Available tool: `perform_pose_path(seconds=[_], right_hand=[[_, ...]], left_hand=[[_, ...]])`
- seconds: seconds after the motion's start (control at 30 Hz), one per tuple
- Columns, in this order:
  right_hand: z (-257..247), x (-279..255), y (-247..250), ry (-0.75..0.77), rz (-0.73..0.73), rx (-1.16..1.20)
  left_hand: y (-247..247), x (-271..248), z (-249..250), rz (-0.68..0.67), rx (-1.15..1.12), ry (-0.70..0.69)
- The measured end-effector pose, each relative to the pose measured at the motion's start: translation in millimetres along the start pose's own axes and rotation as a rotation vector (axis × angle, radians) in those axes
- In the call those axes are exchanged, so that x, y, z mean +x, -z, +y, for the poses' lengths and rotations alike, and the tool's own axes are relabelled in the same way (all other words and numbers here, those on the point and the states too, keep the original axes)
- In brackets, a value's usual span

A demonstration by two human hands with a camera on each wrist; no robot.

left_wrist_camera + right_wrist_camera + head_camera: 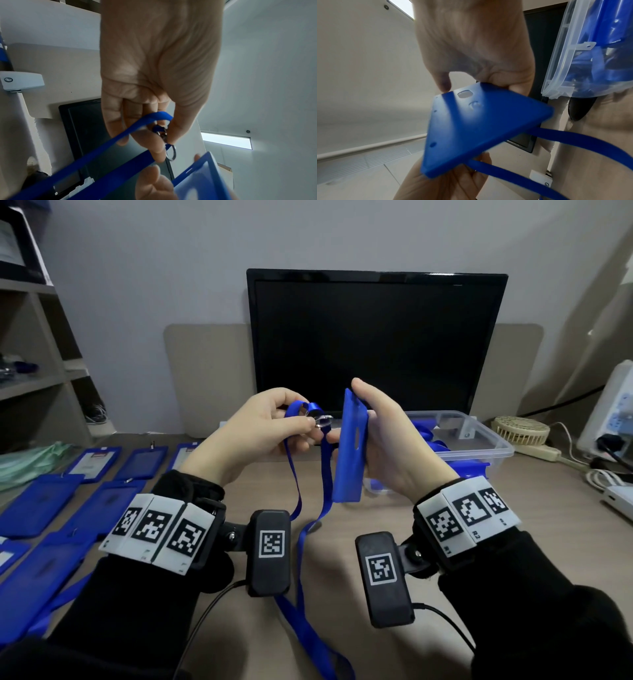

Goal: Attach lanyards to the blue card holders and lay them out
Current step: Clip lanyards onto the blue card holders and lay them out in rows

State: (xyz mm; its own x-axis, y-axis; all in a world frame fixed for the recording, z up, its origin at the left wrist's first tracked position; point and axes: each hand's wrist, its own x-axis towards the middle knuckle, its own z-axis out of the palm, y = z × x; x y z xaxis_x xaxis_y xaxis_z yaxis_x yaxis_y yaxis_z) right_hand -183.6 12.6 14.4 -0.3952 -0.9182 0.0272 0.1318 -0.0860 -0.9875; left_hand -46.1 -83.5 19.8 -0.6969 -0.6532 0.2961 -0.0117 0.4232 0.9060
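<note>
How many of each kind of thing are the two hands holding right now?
Blue fabric lanyard with metal clip, pinched by the left hand: 1
Blue plastic card holder, gripped by the right hand: 1
Total: 2

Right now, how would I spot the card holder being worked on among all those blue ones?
Start at the black monitor at the back of the desk. Just in front of its lower edge, the right hand grips a blue card holder upright in the air. The other holders lie flat in rows at the left.
</note>
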Motion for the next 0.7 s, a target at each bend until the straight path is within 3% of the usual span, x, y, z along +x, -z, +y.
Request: perform_pose_path(seconds=[0.23,0.47,0.7], right_hand=[[3.0,7.8,1.7,-0.022,0.085,-0.171],[5.6,8.5,3.2,-0.013,0.097,-0.252],[3.2,5.0,3.4,0.007,0.043,-0.304]], left_hand=[[1.3,1.3,-1.7,0.105,-0.130,0.008],[-3.1,2.2,-6.2,0.194,-0.136,-0.090],[-6.2,4.0,-6.2,0.181,-0.079,-0.125]])
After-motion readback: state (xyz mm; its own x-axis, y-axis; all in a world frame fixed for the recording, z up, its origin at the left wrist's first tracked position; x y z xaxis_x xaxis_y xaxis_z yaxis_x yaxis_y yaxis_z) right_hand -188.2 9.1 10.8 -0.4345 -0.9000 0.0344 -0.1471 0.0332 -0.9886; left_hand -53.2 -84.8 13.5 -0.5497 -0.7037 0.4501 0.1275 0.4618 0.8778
